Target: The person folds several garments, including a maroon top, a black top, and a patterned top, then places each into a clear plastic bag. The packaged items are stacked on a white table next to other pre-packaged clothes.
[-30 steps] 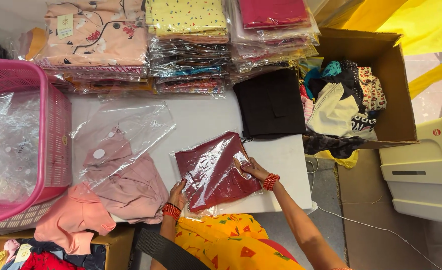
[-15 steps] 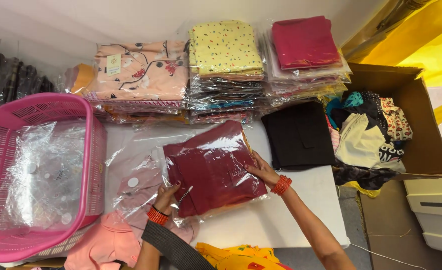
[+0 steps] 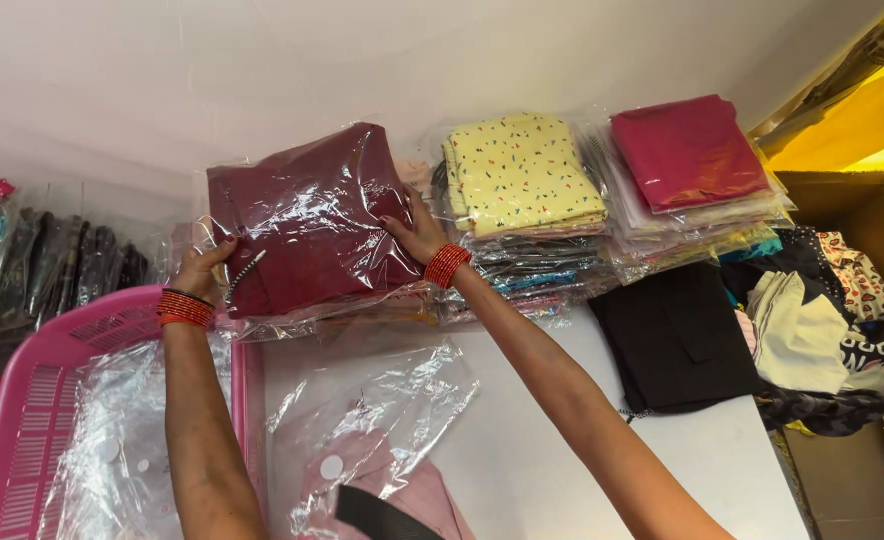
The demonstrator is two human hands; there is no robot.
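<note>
— Where is the dark red folded cloth in its shiny clear plastic bag [image 3: 307, 215]?

— We hold it up at the back of the white counter [image 3: 582, 470], over a pile of bagged clothes. Our left hand [image 3: 202, 268] pinches its left edge, and our right hand [image 3: 417, 232] presses flat on its right side, so it stays level.

— And before?

— It was lower, over the counter near us. Now we have lifted it up and back.

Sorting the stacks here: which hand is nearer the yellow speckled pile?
Right. The right hand grips the maroon packet beside the yellow pile; the left hand holds the packet's far edge.
</note>
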